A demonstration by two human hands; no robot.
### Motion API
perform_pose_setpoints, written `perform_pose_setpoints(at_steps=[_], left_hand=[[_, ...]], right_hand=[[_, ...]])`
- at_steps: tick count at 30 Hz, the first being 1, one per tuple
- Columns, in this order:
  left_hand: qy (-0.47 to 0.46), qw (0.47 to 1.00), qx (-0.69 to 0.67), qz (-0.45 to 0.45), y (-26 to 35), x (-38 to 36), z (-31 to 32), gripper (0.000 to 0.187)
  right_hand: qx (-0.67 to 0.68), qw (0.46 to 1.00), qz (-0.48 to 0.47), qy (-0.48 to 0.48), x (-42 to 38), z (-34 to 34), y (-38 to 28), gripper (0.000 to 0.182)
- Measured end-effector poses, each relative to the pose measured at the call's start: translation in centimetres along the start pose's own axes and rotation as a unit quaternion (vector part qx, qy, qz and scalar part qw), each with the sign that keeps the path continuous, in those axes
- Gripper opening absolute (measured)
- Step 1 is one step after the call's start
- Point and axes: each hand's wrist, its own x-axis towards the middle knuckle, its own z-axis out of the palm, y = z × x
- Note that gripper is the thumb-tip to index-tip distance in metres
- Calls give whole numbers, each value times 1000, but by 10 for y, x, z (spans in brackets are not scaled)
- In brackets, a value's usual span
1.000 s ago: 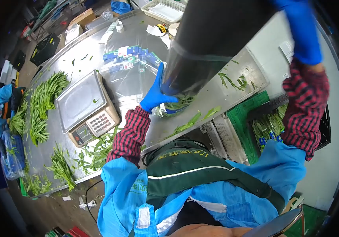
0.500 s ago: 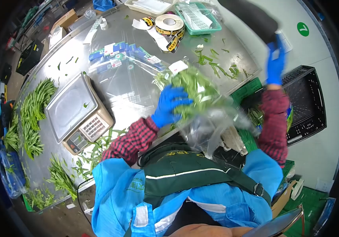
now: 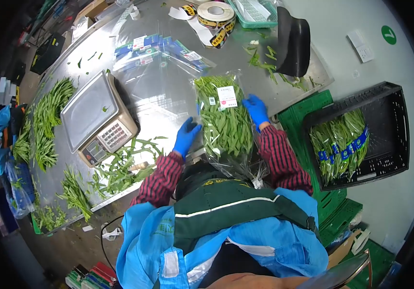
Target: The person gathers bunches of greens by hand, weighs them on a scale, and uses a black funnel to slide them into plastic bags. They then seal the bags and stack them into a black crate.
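Observation:
A clear plastic bag of leafy green vegetables [image 3: 228,127] lies on the metal table in front of me, with a white label [image 3: 227,97] near its top. My left hand [image 3: 186,137], in a blue glove, is beside the bag's left edge with thumb and fingers apart. On the other side, my right hand [image 3: 256,111], also blue-gloved, is open with its fingertips at the bag's right edge. The bag's loose, gathered end hangs toward my body. Past my right hand stands a black curved object [image 3: 293,43] whose kind I cannot make out.
A weighing scale [image 3: 101,118] stands left, with loose greens [image 3: 43,125] beyond it. Printed bags [image 3: 158,50], a label roll [image 3: 215,14] and a teal basket [image 3: 255,13] lie at the back. A black crate [image 3: 390,130] at right holds bagged greens [image 3: 340,144].
My right hand has come down and left from the black object to the bag's right side. The bag now lies flat, label up, and my left hand has moved off its top to its left side.

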Motion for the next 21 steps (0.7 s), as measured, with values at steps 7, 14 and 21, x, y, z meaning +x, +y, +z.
perform_pose_setpoints(at_steps=[7, 14, 21], left_hand=[[2, 981, -194, 15, 26, -8, 51, 52], [80, 994, -73, -1, -25, -68, 53, 32], [-90, 979, -86, -163, -63, -140, 84, 24]], right_hand=[[115, 988, -104, -11, 12, -26, -40, 22], [207, 978, -32, -18, -30, -95, 60, 22], [203, 930, 189, -242, -134, -121, 99, 22]])
